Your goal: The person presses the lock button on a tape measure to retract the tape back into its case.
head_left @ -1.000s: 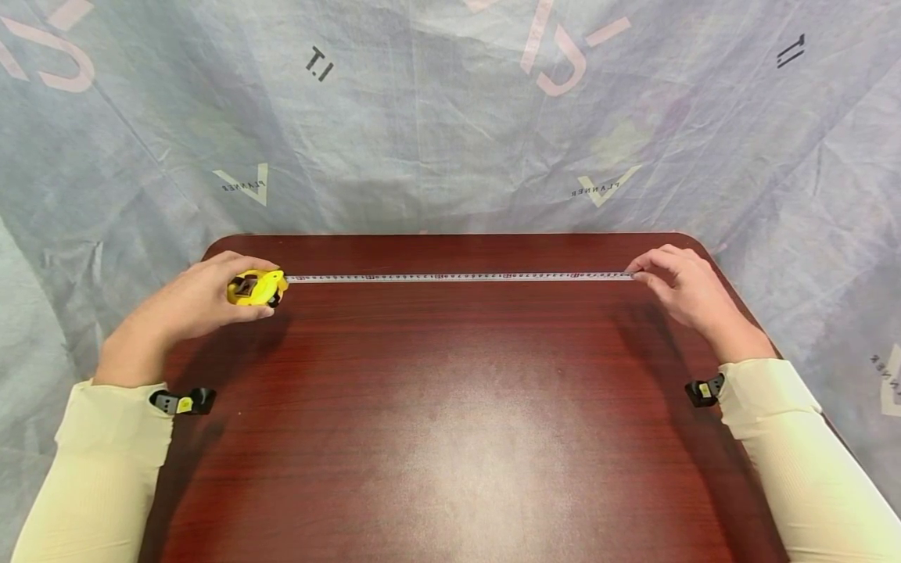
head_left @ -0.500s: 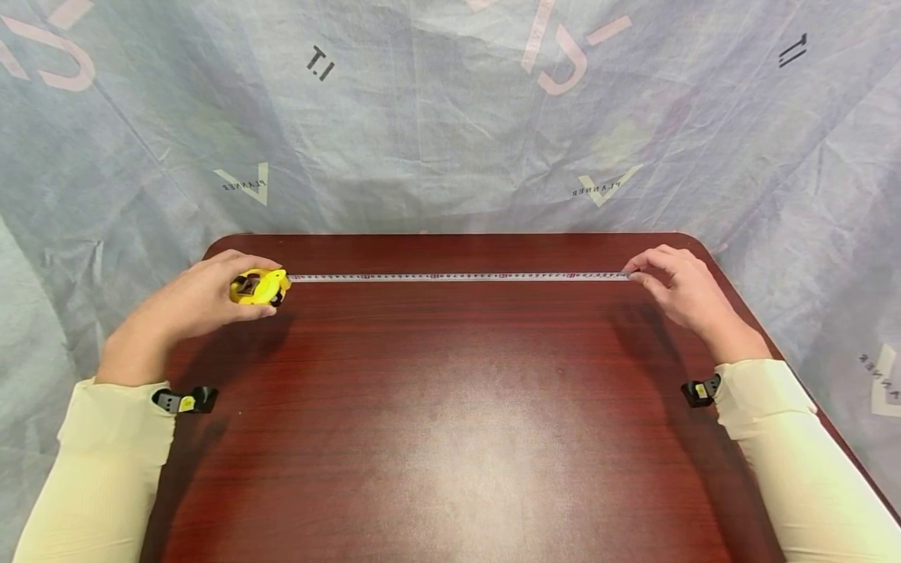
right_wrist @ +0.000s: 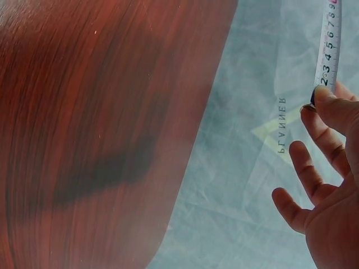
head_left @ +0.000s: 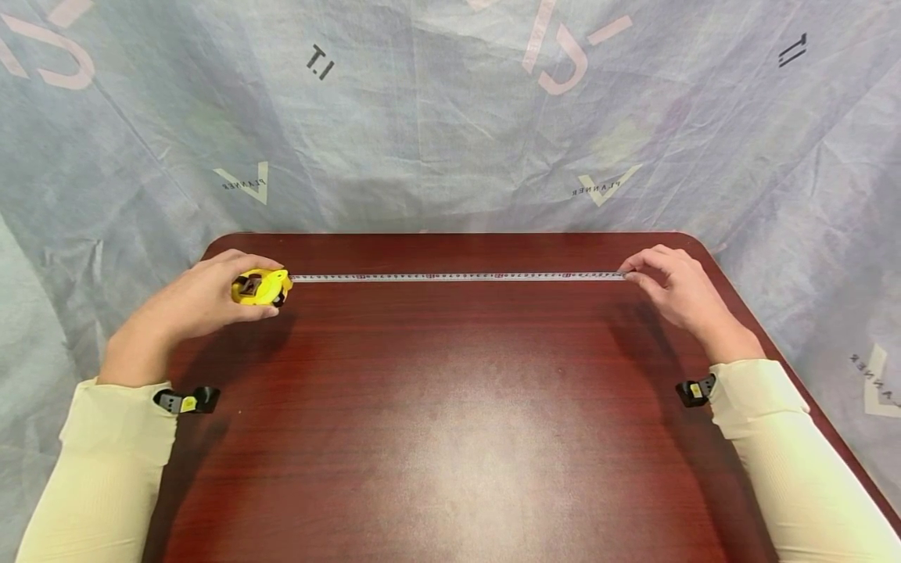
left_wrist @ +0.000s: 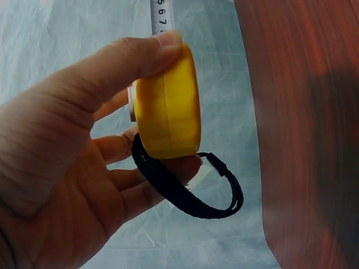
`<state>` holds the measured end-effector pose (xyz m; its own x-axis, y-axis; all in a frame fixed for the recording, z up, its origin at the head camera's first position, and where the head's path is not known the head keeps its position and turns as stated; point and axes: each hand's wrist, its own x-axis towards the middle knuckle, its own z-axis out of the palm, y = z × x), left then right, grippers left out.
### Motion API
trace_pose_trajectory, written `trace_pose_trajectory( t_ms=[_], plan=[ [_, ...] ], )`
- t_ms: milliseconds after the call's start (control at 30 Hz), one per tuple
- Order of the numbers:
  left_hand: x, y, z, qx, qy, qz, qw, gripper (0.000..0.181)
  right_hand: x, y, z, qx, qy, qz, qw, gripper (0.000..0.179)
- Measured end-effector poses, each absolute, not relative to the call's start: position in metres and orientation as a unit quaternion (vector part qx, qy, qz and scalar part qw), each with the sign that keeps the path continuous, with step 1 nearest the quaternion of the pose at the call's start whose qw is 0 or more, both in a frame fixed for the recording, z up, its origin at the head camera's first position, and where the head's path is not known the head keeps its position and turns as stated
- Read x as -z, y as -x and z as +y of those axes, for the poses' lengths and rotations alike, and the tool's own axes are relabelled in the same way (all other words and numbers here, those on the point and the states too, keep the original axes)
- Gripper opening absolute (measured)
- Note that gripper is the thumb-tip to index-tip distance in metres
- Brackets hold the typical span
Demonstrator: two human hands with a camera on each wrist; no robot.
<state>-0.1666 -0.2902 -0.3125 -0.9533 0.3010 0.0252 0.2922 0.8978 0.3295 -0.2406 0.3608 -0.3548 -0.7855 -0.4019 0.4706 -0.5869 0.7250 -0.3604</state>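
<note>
A yellow tape measure is gripped by my left hand near the table's far left corner. Its white blade runs straight across to my right hand, above the far part of the table. Between thumb and forefinger, the right hand pinches the blade's end hook; in the right wrist view the numbers beside the hook are low ones. The left wrist view shows the yellow case held between thumb and fingers, with a black wrist strap hanging in a loop below it.
The dark red wood table has rounded far corners and a glare patch in front. A grey printed cloth hangs behind and beside it. Cameras on black straps sit at both wrists.
My right hand has moved slightly left, and my left hand with the case has edged right. The stretch of blade between them is a little shorter.
</note>
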Motion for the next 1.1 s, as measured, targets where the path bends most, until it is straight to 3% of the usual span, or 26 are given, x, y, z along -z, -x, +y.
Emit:
trace_pose_trajectory(
  t_ms=[1100],
  plan=[
    [0.307, 0.166, -0.284, -0.18, -0.154, 0.971, 0.021, 0.06, 0.354, 0.244, 0.347, -0.262, -0.277, -0.908, 0.173, 0.02]
  ],
)
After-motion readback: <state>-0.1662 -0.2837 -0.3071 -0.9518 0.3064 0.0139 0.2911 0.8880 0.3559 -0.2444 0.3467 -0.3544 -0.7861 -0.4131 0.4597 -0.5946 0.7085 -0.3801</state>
